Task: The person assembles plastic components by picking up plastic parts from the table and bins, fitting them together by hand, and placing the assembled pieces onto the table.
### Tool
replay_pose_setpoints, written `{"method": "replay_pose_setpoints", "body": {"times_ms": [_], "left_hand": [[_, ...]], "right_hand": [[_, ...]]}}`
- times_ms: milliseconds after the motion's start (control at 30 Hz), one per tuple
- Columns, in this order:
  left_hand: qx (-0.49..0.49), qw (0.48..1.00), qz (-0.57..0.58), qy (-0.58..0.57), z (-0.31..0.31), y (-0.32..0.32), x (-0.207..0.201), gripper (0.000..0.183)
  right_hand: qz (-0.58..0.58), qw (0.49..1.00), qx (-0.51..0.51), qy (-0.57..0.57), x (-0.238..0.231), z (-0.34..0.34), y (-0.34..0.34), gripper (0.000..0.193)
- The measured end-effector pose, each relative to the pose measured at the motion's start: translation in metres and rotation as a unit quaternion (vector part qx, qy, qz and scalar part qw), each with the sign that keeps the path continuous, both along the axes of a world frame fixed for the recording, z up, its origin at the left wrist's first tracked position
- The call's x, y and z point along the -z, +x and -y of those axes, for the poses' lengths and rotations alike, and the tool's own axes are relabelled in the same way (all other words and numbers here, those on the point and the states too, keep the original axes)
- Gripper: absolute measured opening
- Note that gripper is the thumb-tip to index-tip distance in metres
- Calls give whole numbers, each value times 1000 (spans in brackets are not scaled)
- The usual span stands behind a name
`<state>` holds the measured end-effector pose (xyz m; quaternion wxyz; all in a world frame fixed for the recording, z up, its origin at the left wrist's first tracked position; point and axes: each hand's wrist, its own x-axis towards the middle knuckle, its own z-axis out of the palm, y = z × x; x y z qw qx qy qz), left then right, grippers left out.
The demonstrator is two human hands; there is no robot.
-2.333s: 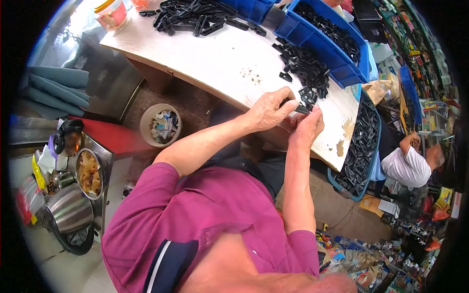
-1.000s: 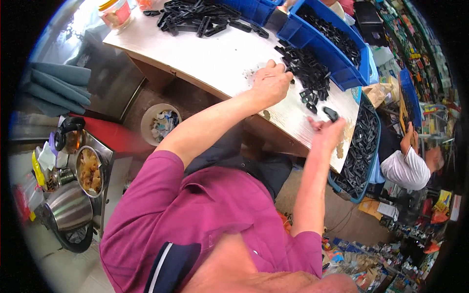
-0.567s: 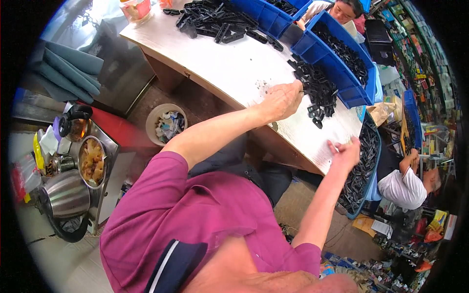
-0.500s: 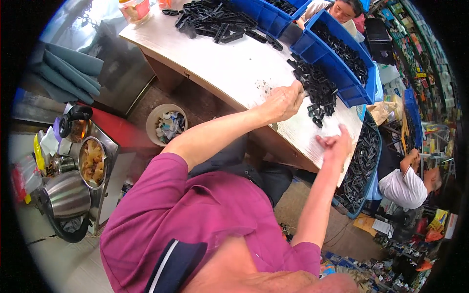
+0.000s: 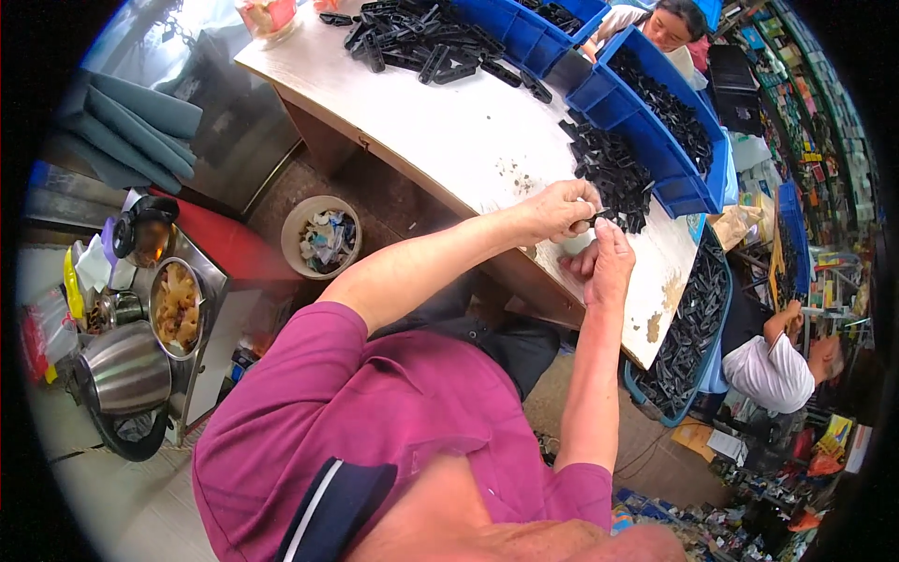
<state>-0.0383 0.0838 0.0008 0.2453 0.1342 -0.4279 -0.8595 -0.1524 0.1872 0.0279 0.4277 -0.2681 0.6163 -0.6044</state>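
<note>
Over the front edge of a white table (image 5: pixel 421 122), my two hands meet. A small black plastic piece (image 5: pixel 596 219) shows between their fingertips. My left hand (image 5: pixel 562 210) pinches it from the left, thumb and forefinger together. My right hand (image 5: pixel 609 260) closes on it from the right with thumb and forefinger, the other fingers curled. Most of the piece is hidden by the fingers. Just beyond my hands lies a pile of small black plastic pieces (image 5: pixel 613 173).
Blue bins (image 5: pixel 646 140) of black parts line the table's far side. Longer black parts (image 5: pixel 421 42) lie heaped at the far left. A blue tub (image 5: pixel 688 328) of black parts stands at the right. A waste bucket (image 5: pixel 292 234) sits below. Another person (image 5: pixel 670 23) is across the table.
My right hand has moved left and up to meet my left hand, closing at the fingertips. My left hand has drawn slightly back from the pile of pieces.
</note>
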Motion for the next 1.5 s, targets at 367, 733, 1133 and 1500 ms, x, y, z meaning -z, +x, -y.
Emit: {"method": "replay_pose_setpoints", "body": {"times_ms": [367, 733, 1133, 1500], "left_hand": [[8, 973, 117, -197, 7, -1, -13, 22], [-277, 411, 391, -775, 152, 21, 16, 33], [-342, 448, 359, -744, 171, 12, 23, 18], [-353, 427, 395, -733, 153, 29, 17, 24]], "right_hand": [[-71, 997, 14, -29, 20, -4, -10, 31], [-28, 995, 92, -38, 9, -2, 7, 30], [-43, 994, 90, -34, 9, -1, 8, 28], [-32, 992, 109, -47, 4, -1, 13, 27]]}}
